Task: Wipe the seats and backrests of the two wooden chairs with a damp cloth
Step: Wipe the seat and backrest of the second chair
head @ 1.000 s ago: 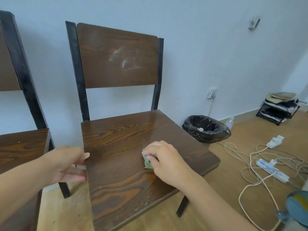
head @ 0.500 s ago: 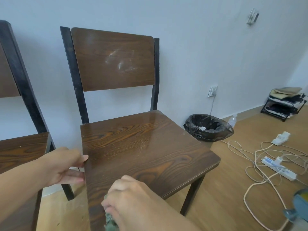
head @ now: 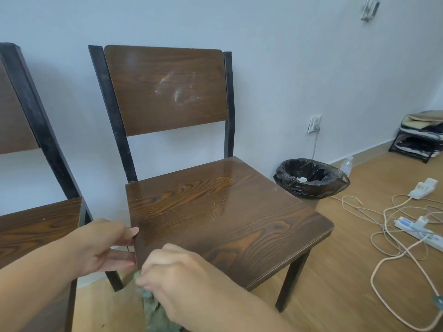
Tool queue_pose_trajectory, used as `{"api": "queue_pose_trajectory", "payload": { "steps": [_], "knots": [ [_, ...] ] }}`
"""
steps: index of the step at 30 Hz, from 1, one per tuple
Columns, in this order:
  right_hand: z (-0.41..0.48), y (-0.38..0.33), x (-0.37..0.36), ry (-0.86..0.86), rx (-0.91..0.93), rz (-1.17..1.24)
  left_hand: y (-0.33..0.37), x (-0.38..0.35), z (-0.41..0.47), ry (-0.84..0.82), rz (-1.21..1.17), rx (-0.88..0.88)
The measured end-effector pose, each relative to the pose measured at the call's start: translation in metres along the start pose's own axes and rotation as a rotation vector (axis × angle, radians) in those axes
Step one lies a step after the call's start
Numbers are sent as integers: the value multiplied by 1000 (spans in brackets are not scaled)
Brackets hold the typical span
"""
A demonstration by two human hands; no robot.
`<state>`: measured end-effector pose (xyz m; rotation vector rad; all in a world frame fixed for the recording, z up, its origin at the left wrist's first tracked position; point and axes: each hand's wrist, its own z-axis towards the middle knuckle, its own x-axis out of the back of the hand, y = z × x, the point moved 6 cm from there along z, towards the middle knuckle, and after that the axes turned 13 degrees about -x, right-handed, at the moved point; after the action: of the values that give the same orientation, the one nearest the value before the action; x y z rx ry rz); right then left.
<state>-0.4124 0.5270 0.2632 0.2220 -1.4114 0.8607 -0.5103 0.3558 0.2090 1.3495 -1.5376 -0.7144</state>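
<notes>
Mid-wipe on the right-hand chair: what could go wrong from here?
The backrest shows whitish smears; moving on now would probably leave them. The cloth in the right hand hangs off the seat front corner, so it may drip on the floor. Loose cables lie beside the chair: a trip hazard.

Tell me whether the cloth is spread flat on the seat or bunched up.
Bunched. The right hand grips the green cloth in a crumpled wad at the seat front corner; it hangs below the edge.

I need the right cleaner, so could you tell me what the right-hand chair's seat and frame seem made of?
Seat: wood or wood-look laminate, I cannot tell which; bold grain under a glossy finish that shows wall glare. Frame: probably black-painted metal; thin square uprights, matt and scuffed.
</notes>
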Motion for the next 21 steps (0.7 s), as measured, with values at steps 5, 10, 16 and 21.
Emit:
{"api": "queue_pose_trajectory", "payload": {
  "steps": [5, 10, 16, 21],
  "knots": [
    [31, 92, 37, 84, -374, -156, 1, 1, 1, -33, -13, 0],
    [-2, 235, 101, 296, -880, -242, 1, -1, -3, -50, -44, -10],
    [2, 215, 100, 403, -968, -148, 2, -1, -5, -70, -12, -31],
    [-3, 58, 39, 192, -477, -160, 9, 11, -7, -83, 141, -43]
  ]
}}
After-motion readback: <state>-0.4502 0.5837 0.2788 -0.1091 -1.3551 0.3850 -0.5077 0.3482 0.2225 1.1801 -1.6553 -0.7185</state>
